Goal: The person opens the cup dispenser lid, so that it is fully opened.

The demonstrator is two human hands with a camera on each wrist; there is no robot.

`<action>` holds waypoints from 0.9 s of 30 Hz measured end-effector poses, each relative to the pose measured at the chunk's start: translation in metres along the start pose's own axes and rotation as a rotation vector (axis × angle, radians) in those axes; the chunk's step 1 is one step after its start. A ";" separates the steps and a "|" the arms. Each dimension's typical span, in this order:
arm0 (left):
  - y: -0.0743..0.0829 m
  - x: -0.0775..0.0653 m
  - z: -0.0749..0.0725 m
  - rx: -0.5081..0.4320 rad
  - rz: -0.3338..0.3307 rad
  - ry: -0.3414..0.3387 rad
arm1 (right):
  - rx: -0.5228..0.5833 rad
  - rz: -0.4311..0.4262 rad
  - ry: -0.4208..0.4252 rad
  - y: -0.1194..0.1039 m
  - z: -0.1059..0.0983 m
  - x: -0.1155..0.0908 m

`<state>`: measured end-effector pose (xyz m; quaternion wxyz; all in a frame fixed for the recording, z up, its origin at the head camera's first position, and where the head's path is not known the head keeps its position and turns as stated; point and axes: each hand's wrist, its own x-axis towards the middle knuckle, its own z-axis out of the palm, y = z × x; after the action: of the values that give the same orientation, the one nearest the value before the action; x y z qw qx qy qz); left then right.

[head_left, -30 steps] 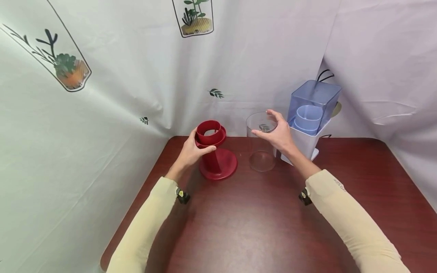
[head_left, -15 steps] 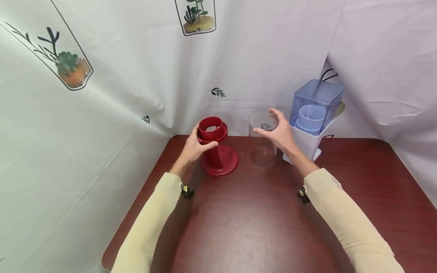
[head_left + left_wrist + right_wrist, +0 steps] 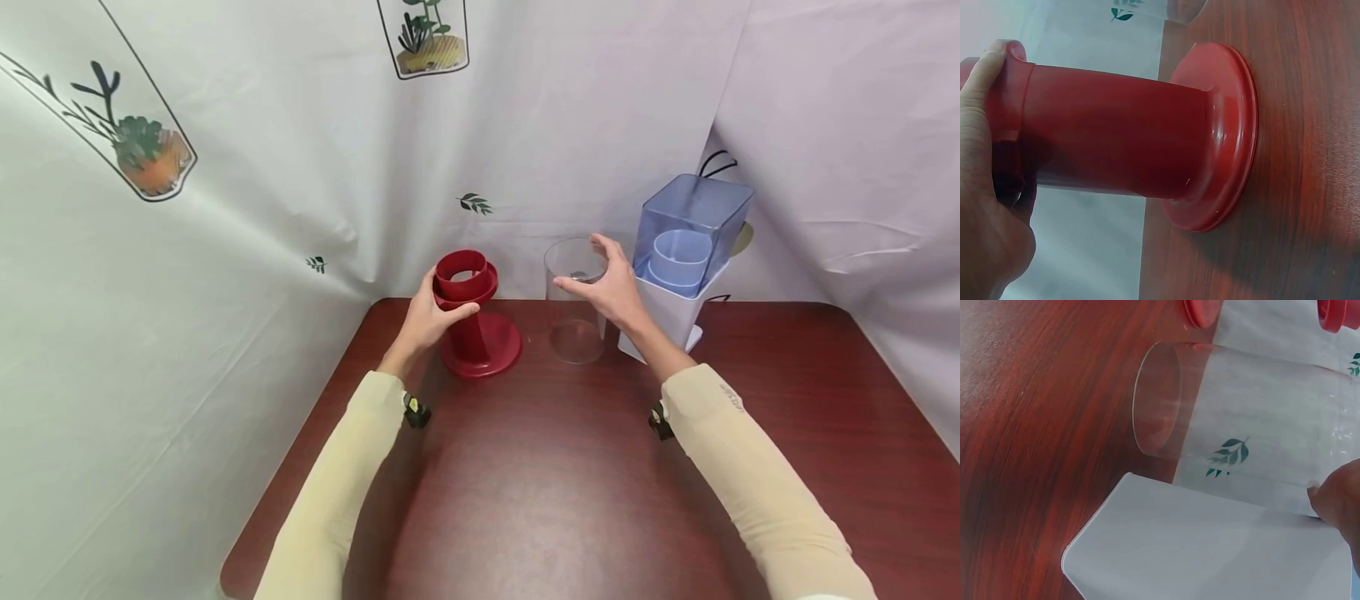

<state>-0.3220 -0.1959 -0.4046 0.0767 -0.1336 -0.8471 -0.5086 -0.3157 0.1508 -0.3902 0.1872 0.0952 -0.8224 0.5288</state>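
Note:
My left hand grips the collar of a red stand, thumb across the near side and fingers behind. The stand has a ringed open top, a thick column and a round base; in the left wrist view the red column fills the middle. To its right, my right hand holds a clear open-topped cylinder near its rim, fingers and thumb spread around it. The right wrist view shows the transparent wall of the cylinder, with the thumb against its upper part.
Right beside the cylinder is a white appliance with a translucent blue cover and a round blue cup inside. A white printed curtain hangs behind the dark red wooden table. A black cable rises behind the appliance.
The red stand and the clear cylinder have both shifted slightly upward in the head view, along with the hands that hold them. The white appliance has stayed in place.

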 end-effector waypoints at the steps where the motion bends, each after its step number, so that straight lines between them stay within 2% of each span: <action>1: 0.000 0.001 0.001 0.002 0.001 0.002 | -0.001 0.003 0.001 0.000 0.000 0.000; 15: -0.002 0.016 0.009 -0.001 -0.011 0.044 | -0.023 0.014 0.049 0.002 0.008 0.009; 27: -0.005 0.025 0.010 -0.020 -0.023 0.045 | -0.052 0.031 0.075 0.001 0.011 0.014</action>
<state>-0.3476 -0.1856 -0.4069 0.0885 -0.1132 -0.8415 -0.5208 -0.3307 0.1413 -0.3894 0.2120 0.0577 -0.8296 0.5133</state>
